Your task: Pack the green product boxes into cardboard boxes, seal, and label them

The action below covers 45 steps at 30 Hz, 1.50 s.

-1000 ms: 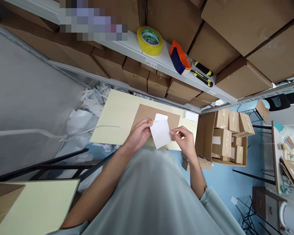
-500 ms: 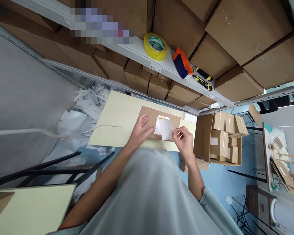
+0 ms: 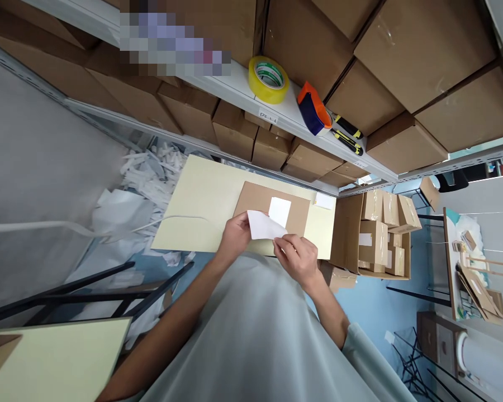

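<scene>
Between my two hands is a small white sheet of paper (image 3: 265, 226), tilted above a flat brown piece of cardboard (image 3: 251, 195). My left hand (image 3: 236, 233) pinches the sheet's left end, and the fingers of my right hand (image 3: 297, 254) are closed on its lower right corner. Another white paper (image 3: 280, 211) lies flat on the cardboard, just beyond the held sheet. The cardboard rests on a pale yellow table (image 3: 201, 195). A small stack of white labels (image 3: 324, 201) sits at the table's right end.
A shelf above the table bears a yellow tape roll (image 3: 260, 86), an orange and blue tape dispenser (image 3: 313, 109), cutter knives (image 3: 347, 142) and cardboard boxes. An open carton (image 3: 347, 234) full of small boxes stands to the right. Crumpled paper (image 3: 155, 176) is heaped at left.
My right hand has moved left and nearer to me with the sheet. My left hand, open before, has closed on the sheet's other end. The paper on the cardboard is now more exposed.
</scene>
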Available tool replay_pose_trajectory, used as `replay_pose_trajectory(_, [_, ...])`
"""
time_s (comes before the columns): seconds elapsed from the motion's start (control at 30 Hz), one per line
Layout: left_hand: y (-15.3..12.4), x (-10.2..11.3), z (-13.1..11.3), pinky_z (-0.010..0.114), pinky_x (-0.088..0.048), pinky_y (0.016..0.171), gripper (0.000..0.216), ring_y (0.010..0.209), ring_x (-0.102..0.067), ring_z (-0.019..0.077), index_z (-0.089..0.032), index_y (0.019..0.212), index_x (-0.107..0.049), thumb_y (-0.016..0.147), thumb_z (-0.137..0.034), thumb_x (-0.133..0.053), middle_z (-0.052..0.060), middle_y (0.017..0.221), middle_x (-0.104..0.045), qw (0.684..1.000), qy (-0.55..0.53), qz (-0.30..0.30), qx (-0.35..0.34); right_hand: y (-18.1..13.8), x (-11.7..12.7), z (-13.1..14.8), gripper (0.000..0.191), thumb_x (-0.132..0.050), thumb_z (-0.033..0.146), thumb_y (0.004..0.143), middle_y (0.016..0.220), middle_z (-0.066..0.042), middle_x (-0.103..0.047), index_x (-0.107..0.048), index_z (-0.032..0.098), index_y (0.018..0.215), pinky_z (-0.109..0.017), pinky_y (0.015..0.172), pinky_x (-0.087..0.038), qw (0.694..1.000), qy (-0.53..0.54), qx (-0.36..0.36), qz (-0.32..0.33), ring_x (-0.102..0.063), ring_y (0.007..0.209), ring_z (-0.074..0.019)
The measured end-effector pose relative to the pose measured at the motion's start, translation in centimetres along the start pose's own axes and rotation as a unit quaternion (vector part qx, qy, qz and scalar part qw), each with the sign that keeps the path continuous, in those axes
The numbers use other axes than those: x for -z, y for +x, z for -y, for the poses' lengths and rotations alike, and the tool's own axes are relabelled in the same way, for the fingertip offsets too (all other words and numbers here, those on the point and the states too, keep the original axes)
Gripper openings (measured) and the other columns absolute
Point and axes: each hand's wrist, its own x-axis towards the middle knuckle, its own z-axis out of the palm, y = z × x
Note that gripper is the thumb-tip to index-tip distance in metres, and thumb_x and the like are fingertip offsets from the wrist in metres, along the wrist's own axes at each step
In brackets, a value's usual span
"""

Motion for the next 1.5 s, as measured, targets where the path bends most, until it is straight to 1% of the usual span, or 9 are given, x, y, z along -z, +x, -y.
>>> replay_pose_trajectory(0.1, [0.0, 0.4, 0.6, 0.036, -0.061, 0.085, 0.039, 0.090, -0.073, 0.0252, -0.020, 0.088, -0.074, 0.075, -0.056, -0.085, 0.006, 0.091, -0.078, 0.998, 0.061, 0.002, -0.020, 0.1, -0.4, 0.2, 0.023, -0.062, 0.035, 0.112, 0.087, -0.005, -0.077, -0.077, 0.025, 0.098, -0.030, 0.062, -0.053, 0.997, 0.048, -0.038, -0.050, -0.067, 0.068, -0.0147])
replay_pose_trajectory(0.23, [0.5, 0.7, 1.4, 0.033, -0.060, 0.084, 0.043, 0.090, -0.073, 0.0227, -0.021, 0.092, -0.073, 0.087, -0.063, -0.072, 0.008, 0.100, -0.078, 0.985, 0.161, -0.008, -0.065, 0.7, -1.0, -1.1, 0.032, -0.064, 0.046, 0.109, 0.083, -0.003, -0.070, -0.075, 0.022, 0.091, -0.028, 0.062, -0.053, 0.962, 0.170, -0.189, -0.099, -0.060, 0.066, -0.0143])
replay_pose_trajectory(0.33, [1.5, 0.7, 2.1, 0.033, -0.060, 0.085, 0.039, 0.094, -0.074, 0.0233, -0.022, 0.094, -0.073, 0.092, -0.060, -0.065, 0.009, 0.108, -0.079, 0.965, 0.247, 0.010, -0.083, 0.8, -2.1, -3.3, 0.038, -0.070, 0.055, 0.100, 0.079, -0.002, -0.070, -0.074, 0.020, 0.086, -0.028, 0.063, -0.052, 0.919, 0.230, -0.308, -0.082, -0.057, 0.066, -0.0144])
replay_pose_trajectory(0.43, [3.3, 0.4, 3.1, 0.034, -0.060, 0.085, 0.034, 0.090, -0.075, 0.0237, -0.022, 0.096, -0.075, 0.095, -0.054, -0.061, 0.008, 0.103, -0.082, 0.938, 0.344, 0.031, -0.040, 0.6, -4.1, -5.8, 0.041, -0.074, 0.060, 0.091, 0.078, -0.003, -0.073, -0.074, 0.020, 0.082, -0.030, 0.068, -0.054, 0.884, 0.260, -0.384, -0.062, -0.061, 0.069, -0.0166])
replay_pose_trajectory(0.63, [6.9, -1.0, 5.2, 0.034, -0.058, 0.089, 0.027, 0.101, -0.079, 0.0278, -0.021, 0.097, -0.079, 0.099, -0.040, -0.061, 0.010, 0.105, -0.085, 0.867, 0.495, 0.040, 0.037, 1.1, -8.4, -10.0, 0.028, -0.072, 0.048, 0.088, 0.081, -0.003, -0.080, -0.072, 0.023, 0.076, -0.029, 0.075, -0.055, 0.856, 0.196, -0.478, -0.005, -0.071, 0.077, -0.0201])
replay_pose_trajectory(0.8, [8.7, -1.6, 6.6, 0.033, -0.057, 0.091, 0.027, 0.107, -0.079, 0.0284, -0.020, 0.102, -0.083, 0.102, -0.035, -0.060, 0.011, 0.111, -0.086, 0.834, 0.546, 0.042, 0.063, 1.4, -10.3, -11.7, 0.024, -0.071, 0.042, 0.092, 0.088, -0.003, -0.083, -0.077, 0.022, 0.082, -0.027, 0.076, -0.055, 0.859, 0.136, -0.491, 0.054, -0.075, 0.080, -0.0206])
replay_pose_trajectory(1.0, [9.4, -1.7, 7.5, 0.033, -0.057, 0.090, 0.031, 0.109, -0.079, 0.0294, -0.019, 0.107, -0.084, 0.104, -0.035, -0.057, 0.012, 0.114, -0.085, 0.822, 0.564, 0.033, 0.080, 1.6, -11.4, -12.2, 0.022, -0.070, 0.038, 0.098, 0.091, -0.003, -0.083, -0.080, 0.022, 0.088, -0.027, 0.077, -0.054, 0.857, 0.110, -0.498, 0.069, -0.077, 0.086, -0.0212])
replay_pose_trajectory(1.2, [9.5, -2.1, 7.6, 0.035, -0.058, 0.094, 0.036, 0.112, -0.078, 0.0310, -0.020, 0.109, -0.086, 0.105, -0.036, -0.053, 0.013, 0.117, -0.085, 0.806, 0.585, 0.028, 0.087, 2.0, -12.0, -12.2, 0.022, -0.069, 0.037, 0.100, 0.088, -0.004, -0.082, -0.080, 0.023, 0.088, -0.027, 0.077, -0.053, 0.855, 0.080, -0.504, 0.088, -0.076, 0.086, -0.0223])
replay_pose_trajectory(1.5, [9.4, -3.1, 7.6, 0.040, -0.059, 0.097, 0.040, 0.115, -0.077, 0.0350, -0.019, 0.110, -0.086, 0.104, -0.036, -0.051, 0.018, 0.119, -0.084, 0.788, 0.608, 0.011, 0.094, 2.4, -12.1, -11.9, 0.020, -0.068, 0.032, 0.103, 0.097, -0.009, -0.084, -0.081, 0.022, 0.093, -0.030, 0.089, -0.054, 0.863, 0.045, -0.490, 0.116, -0.078, 0.098, -0.0249])
